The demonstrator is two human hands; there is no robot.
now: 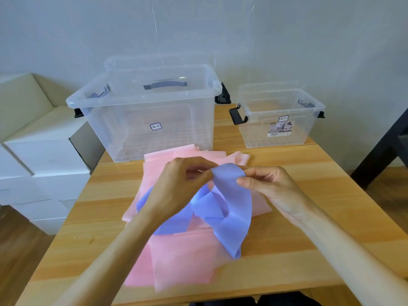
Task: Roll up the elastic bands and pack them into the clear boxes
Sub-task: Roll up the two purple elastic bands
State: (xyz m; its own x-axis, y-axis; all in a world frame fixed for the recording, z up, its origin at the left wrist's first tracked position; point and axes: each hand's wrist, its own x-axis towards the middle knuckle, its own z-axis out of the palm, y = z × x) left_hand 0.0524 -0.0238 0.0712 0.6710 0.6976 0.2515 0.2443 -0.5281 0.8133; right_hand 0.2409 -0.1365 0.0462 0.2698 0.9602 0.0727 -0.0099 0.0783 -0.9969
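Observation:
A blue-violet elastic band (229,208) lies in loose loops on a heap of pink bands (183,259) in the middle of the wooden table. Its upper end is lifted above the heap. My left hand (181,184) pinches that end from the left, and my right hand (265,184) pinches it from the right with thumb on top. A large clear box (123,120) stands open behind the heap at the left. A small clear box (254,131) stands open at the back right. No band shows inside either box.
The wooden table (309,235) has bare wood right of the heap. The large box's lid leans behind it against the wall. White stacked boxes (44,155) stand left of the table. A dark furniture leg (379,151) is at the right.

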